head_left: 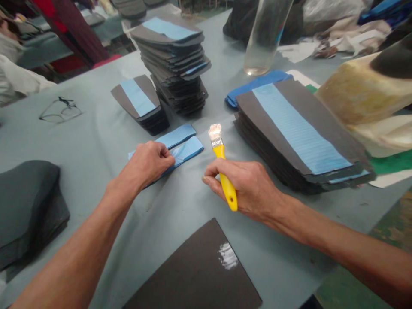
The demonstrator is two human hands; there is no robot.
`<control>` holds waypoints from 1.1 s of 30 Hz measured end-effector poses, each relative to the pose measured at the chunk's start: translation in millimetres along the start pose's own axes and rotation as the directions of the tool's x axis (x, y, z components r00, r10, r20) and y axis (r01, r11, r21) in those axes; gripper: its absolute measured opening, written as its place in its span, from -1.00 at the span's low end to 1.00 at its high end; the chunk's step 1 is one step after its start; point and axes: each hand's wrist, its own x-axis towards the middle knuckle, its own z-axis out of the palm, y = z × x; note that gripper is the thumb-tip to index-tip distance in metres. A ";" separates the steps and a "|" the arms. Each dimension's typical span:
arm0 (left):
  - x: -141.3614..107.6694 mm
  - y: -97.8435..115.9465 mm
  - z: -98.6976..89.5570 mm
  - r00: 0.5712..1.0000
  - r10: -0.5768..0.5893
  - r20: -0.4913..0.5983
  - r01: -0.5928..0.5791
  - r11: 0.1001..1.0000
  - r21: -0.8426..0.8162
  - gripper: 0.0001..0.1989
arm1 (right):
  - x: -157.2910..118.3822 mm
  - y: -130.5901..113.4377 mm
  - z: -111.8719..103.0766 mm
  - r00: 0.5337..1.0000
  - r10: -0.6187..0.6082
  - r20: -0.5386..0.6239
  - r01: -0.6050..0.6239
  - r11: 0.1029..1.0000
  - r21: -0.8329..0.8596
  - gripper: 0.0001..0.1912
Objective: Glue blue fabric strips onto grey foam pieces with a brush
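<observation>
My left hand (149, 163) is closed, thumb and fingers pinched on a blue strip (188, 148) that lies among a small pile of blue strips. Gripped in my right hand (247, 184) is a yellow brush (228, 184), its bristles pointing away from me and coated with something whitish. Nearest to me lies a dark panel (199, 266) with a white smear (228, 256) near its right edge. To the right of the brush stands a thick stack of dark panels (280, 124), the top one bearing a blue band.
Behind the strips are a tall dark stack (174, 56) and a shorter one (140, 103). Glasses (61, 112) and dark pieces (28, 206) lie left. A clear bottle (264, 38), blue cloth (257, 86) and a yellowed container (363, 90) stand at the back and right.
</observation>
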 end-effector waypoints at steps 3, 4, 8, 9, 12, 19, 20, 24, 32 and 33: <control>2.4 -4.2 -0.9 0.999 -0.006 0.042 0.008 0.999 -0.047 -0.93 | 7.8 1.9 6.5 0.999 0.040 -0.017 -0.040 0.999 0.020 -0.86; 3.5 -6.4 -0.8 0.998 -0.006 0.056 0.009 0.998 -0.064 -0.93 | 10.4 3.1 9.1 0.998 0.055 -0.021 -0.054 0.998 0.027 -0.87; 8.0 -15.2 1.1 0.995 0.005 0.099 0.008 0.992 -0.128 -0.91 | 20.2 10.5 20.2 0.995 0.098 -0.005 -0.097 0.992 0.080 -0.91; 8.9 -16.8 1.7 0.995 0.008 0.102 0.006 0.991 -0.136 -0.90 | 22.3 12.5 23.0 0.995 0.104 0.009 -0.105 0.990 0.098 -0.89; 10.1 -19.2 3.5 0.995 0.017 0.097 -0.003 0.990 -0.140 -0.91 | 27.1 17.2 31.0 0.991 0.129 0.030 -0.131 0.984 0.119 -0.81; 10.1 -20.9 5.5 0.996 0.038 0.074 -0.027 0.989 -0.142 -0.92 | 29.2 18.3 43.0 0.979 0.195 0.055 -0.199 0.977 0.073 -0.74; 9.9 -21.0 5.2 0.997 0.037 0.073 -0.026 0.990 -0.141 -0.93 | 29.2 18.5 43.5 0.977 0.206 0.049 -0.209 0.975 0.077 -0.74; 9.4 -16.1 4.9 0.996 0.014 0.086 -0.004 0.993 -0.119 -0.87 | 30.0 20.0 44.0 0.981 0.194 0.000 -0.192 0.971 0.139 -0.80; 9.8 1.1 13.5 0.999 -0.013 -0.046 0.015 0.998 0.056 -0.68 | 30.8 19.9 43.0 0.971 0.238 -0.030 -0.226 0.950 0.213 -0.89; 8.9 1.3 12.9 0.999 -0.012 -0.044 0.015 0.998 0.061 -0.70 | 30.3 20.3 42.6 0.971 0.236 -0.037 -0.222 0.950 0.220 -0.89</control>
